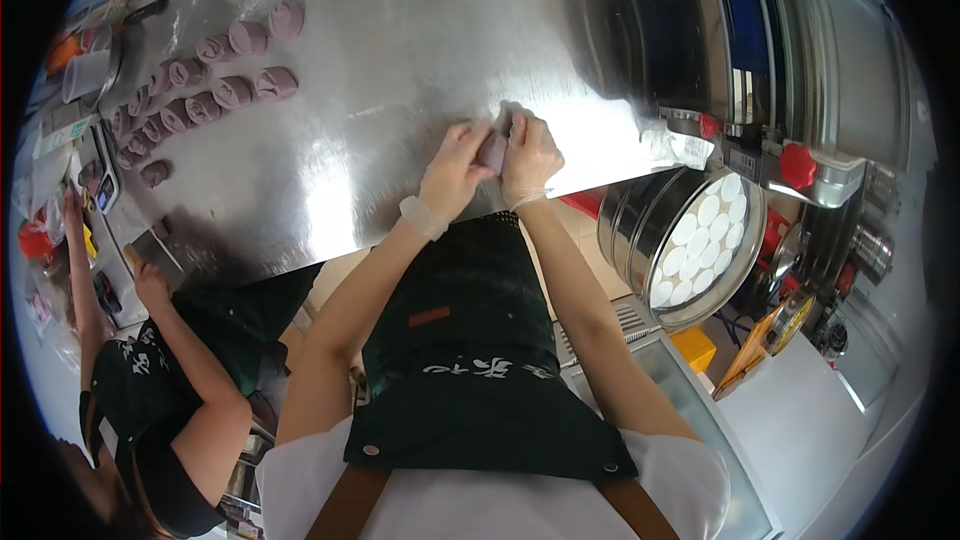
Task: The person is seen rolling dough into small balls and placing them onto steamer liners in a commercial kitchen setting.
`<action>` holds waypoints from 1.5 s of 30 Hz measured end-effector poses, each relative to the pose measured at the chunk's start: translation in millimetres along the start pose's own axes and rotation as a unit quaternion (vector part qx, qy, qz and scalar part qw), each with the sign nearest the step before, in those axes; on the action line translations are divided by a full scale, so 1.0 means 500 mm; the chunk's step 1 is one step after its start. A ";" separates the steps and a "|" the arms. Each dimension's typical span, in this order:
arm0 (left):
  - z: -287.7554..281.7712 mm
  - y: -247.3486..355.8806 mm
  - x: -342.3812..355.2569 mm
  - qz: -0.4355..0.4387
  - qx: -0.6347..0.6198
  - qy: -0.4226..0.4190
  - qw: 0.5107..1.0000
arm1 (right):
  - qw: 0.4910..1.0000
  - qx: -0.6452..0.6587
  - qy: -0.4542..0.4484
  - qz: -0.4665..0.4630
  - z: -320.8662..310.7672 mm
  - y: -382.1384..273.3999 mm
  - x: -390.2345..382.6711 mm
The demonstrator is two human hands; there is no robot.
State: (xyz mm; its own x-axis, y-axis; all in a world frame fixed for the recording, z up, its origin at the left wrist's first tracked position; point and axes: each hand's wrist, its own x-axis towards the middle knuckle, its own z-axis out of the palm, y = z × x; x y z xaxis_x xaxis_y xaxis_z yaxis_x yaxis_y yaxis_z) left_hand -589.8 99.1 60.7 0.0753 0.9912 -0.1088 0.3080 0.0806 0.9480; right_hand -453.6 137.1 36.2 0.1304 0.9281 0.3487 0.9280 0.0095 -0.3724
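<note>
A small piece of purple dough (492, 152) is sitting between the two hands near the centre of the frame, showing a smooth, matte, muted mauve face and a compact, rounded, slightly upright form; its underside is being hidden by fingers. The left hand (453, 170) is closing on it from its left, thumb and fingers bent in with only the dough's thickness between them; the right hand (531, 162) is curling tightly against its right side, sharing the hold, though its inner fingertips are partly hiding. Both hands are working just inside the near edge of the steel worktop (380, 70), which is slanting from the lower left up toward the right of the frame. A broad stretch of shiny, lightly dusted steel is running from the hands toward the top and left. In the upper left, folded purple dough pieces (232, 92) are lying in two slanting rows, well apart from the hands. At the upper right, a large dark machine (700, 30) is bounding the room on that side, and below it a round steel container (625, 225) is standing beyond the edge, holding white discs (698, 240). At lower left, a co-worker's hand (150, 285) is reaching over the worktop's edge.
</note>
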 end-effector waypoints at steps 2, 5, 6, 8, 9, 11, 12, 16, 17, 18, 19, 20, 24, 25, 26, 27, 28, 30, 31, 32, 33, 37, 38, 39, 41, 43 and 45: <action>0.001 -0.004 0.005 -0.066 -0.056 0.011 0.996 | 0.999 0.026 -0.032 0.032 -0.007 -0.008 -0.004; -0.001 0.000 -0.020 0.041 0.115 -0.029 0.992 | 0.993 0.041 -0.085 0.069 -0.033 -0.019 -0.015; -0.002 -0.001 -0.026 0.062 0.122 -0.038 0.990 | 0.991 0.031 -0.104 0.074 -0.038 -0.021 -0.019; 0.005 0.022 -0.027 0.087 0.123 -0.055 0.987 | 0.996 0.029 -0.051 0.071 -0.025 -0.008 -0.022; 0.012 0.035 -0.028 0.029 0.099 -0.032 0.994 | 0.997 0.030 0.000 0.064 -0.021 -0.001 -0.024; 0.015 0.040 -0.033 -0.032 0.080 -0.006 0.996 | 0.994 0.033 -0.045 0.090 -0.029 -0.013 -0.023; 0.019 0.034 -0.037 -0.019 0.083 -0.002 0.996 | 0.989 0.035 -0.090 0.115 -0.035 -0.018 -0.023; 0.000 0.039 -0.005 0.109 0.080 0.082 0.987 | 0.960 0.166 -0.122 0.189 -0.054 -0.067 0.017; 0.001 0.027 -0.002 0.107 0.081 0.081 0.988 | 0.973 0.148 -0.111 0.142 -0.041 -0.076 0.037; 0.002 0.013 0.001 0.100 0.095 0.086 0.987 | 0.982 0.130 -0.100 0.093 -0.032 -0.081 0.048; 0.005 -0.001 0.009 0.096 0.107 0.091 0.985 | 0.982 0.129 -0.098 0.092 -0.016 -0.066 0.043; 0.003 -0.002 0.009 0.115 0.110 0.070 0.985 | 0.993 0.087 -0.059 0.061 0.007 -0.042 0.034; -0.010 -0.017 0.023 -0.032 -0.078 0.074 0.994 | 0.998 0.039 -0.040 0.022 0.023 -0.020 0.019; -0.018 -0.013 0.028 -0.032 -0.077 0.077 0.994 | 0.994 0.016 -0.104 0.043 0.020 -0.027 0.028; -0.025 -0.009 0.029 0.023 0.006 0.034 0.999 | 0.994 0.017 -0.104 0.041 0.013 -0.034 0.032; -0.031 -0.004 0.029 0.076 0.089 -0.010 0.993 | 0.990 0.023 -0.113 0.076 0.004 -0.041 0.033; -0.027 -0.004 0.016 0.075 0.088 -0.012 0.993 | 0.985 0.027 -0.123 0.114 -0.008 -0.045 0.030; -0.019 -0.002 -0.011 0.085 0.070 -0.025 0.994 | 0.994 0.036 -0.071 0.079 -0.003 -0.042 0.008; -0.020 0.000 -0.010 0.086 0.069 -0.026 0.994 | 0.998 0.048 -0.016 0.043 0.001 -0.041 0.005; -0.022 0.001 -0.009 0.054 0.018 -0.018 0.998 | 0.998 0.046 -0.015 0.044 0.003 -0.036 0.005; -0.022 0.003 -0.008 0.021 -0.034 -0.010 0.999 | 0.998 0.050 -0.011 0.040 0.004 -0.030 0.006; -0.023 0.010 0.008 0.048 0.081 -0.039 0.995 | 0.983 0.041 -0.119 0.134 -0.019 -0.028 -0.012; -0.023 0.024 0.000 0.050 0.088 -0.059 0.993 | 0.983 0.040 -0.120 0.136 -0.026 -0.031 -0.021; -0.023 0.035 -0.010 0.052 0.095 -0.078 0.991 | 0.979 0.047 -0.139 0.140 -0.031 -0.035 -0.031; -0.016 0.022 -0.039 0.064 0.126 -0.095 0.985 | 0.976 0.052 -0.155 0.145 -0.044 -0.032 -0.045; -0.014 0.028 -0.045 0.077 0.157 -0.111 0.978 | 0.980 0.073 -0.116 0.143 -0.050 -0.022 -0.062; -0.018 0.053 -0.032 0.065 0.155 -0.102 0.980 | 0.968 0.103 -0.101 0.207 -0.069 -0.003 -0.069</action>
State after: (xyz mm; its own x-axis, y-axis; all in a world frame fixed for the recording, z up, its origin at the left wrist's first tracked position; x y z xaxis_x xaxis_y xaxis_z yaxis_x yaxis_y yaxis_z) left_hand -591.2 86.1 90.1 0.3112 0.9469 -0.0806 0.5549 -0.1121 0.8243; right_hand -447.4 92.0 54.3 0.3870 0.9214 -0.0343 0.7185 -0.3246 -0.6152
